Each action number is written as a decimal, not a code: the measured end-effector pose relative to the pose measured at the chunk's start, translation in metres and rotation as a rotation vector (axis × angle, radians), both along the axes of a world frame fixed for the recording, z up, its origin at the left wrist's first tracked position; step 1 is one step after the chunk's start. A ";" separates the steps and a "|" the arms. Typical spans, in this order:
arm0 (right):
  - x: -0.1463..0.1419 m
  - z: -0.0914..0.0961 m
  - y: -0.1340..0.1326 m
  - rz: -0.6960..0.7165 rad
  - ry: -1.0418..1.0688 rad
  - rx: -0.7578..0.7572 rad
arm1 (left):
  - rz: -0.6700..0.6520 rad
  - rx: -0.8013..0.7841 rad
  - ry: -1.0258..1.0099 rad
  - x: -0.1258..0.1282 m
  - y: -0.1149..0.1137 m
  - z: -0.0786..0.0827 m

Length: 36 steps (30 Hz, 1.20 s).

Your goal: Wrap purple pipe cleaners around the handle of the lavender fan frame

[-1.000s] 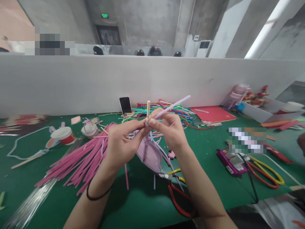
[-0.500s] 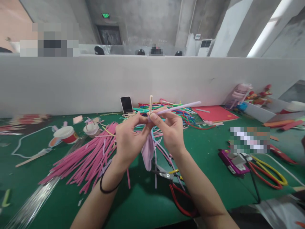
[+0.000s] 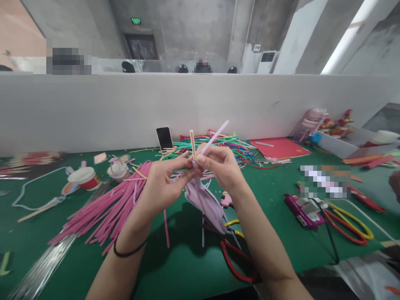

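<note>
My left hand (image 3: 167,179) pinches a pale wooden stick (image 3: 193,143) where a lilac pipe cleaner is wound round it. At the same spot the thumb and fingers of my right hand (image 3: 221,168) close on the lilac pipe cleaner (image 3: 216,135), whose free end sticks up to the right. Below my fingers hangs a lilac petal-like piece (image 3: 206,204) joined to the wound part. Behind that piece, pliers with red and yellow handles (image 3: 233,262) lie partly hidden on the table, near my right forearm.
A bundle of pink pipe cleaners (image 3: 103,216) lies at left, beside a lidded cup (image 3: 86,178). Many-coloured pipe cleaners (image 3: 240,143) and a phone (image 3: 164,138) are at the back. At right are a purple power strip (image 3: 301,211) and red-and-yellow handles (image 3: 350,227). A white partition (image 3: 200,108) stands behind.
The free end of the lilac pipe cleaner has swung from pointing right to pointing steeply up. The lilac petal-like piece has turned, showing broader and further right. Both hands have lowered slightly.
</note>
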State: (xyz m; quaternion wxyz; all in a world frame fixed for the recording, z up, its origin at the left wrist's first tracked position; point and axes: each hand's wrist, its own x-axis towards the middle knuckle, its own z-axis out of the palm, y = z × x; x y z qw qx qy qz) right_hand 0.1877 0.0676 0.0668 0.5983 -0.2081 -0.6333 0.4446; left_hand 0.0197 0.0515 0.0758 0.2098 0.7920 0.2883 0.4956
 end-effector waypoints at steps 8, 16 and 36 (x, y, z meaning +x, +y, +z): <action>-0.014 -0.003 -0.007 -0.398 0.012 0.150 | 0.309 0.167 -0.132 0.013 -0.001 -0.013; -0.005 0.000 -0.002 -0.071 0.096 0.012 | 0.087 0.076 -0.105 0.004 -0.005 -0.004; -0.006 -0.001 0.000 0.051 0.205 -0.138 | -0.105 -0.182 -0.260 0.010 0.004 -0.009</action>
